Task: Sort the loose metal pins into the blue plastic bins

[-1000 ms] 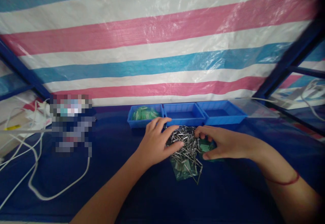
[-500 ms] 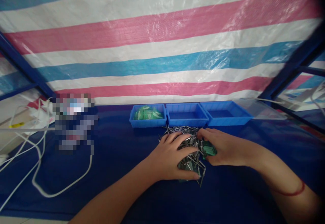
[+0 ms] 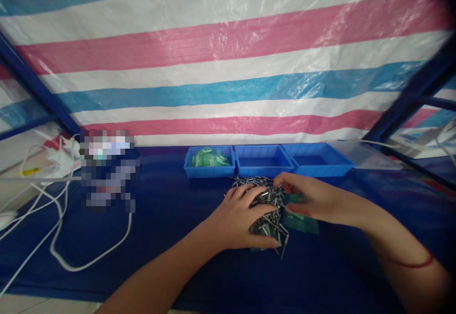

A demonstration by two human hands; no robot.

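Observation:
A heap of thin silver metal pins that look like pop rivets [image 3: 258, 181] lies on the dark blue tabletop [image 3: 160, 223]. My left hand [image 3: 237, 221] rests over the left side of the heap, palm down with its fingers spread. A clear green-tinted plastic bag [image 3: 263, 231] shows partly beneath that hand. At the heap's right edge is my right hand [image 3: 306, 195], its fingers curved and a gap between thumb and forefinger. Below its thumb lies another green plastic bag [image 3: 302, 223], flat on the table. Parts of both bags are hidden by the hands and pins.
Three blue bins stand in a row behind the heap. The left bin [image 3: 209, 171] holds green packets; the middle bin [image 3: 263, 167] and right bin [image 3: 320, 167] show bare floors. White cables [image 3: 60, 257] loop at left. A striped sheet [image 3: 228, 76] hangs behind.
My right hand has lifted slightly and its thumb and fingers have parted from the green bag, which now lies spread out to the right. My left hand stays on the heap.

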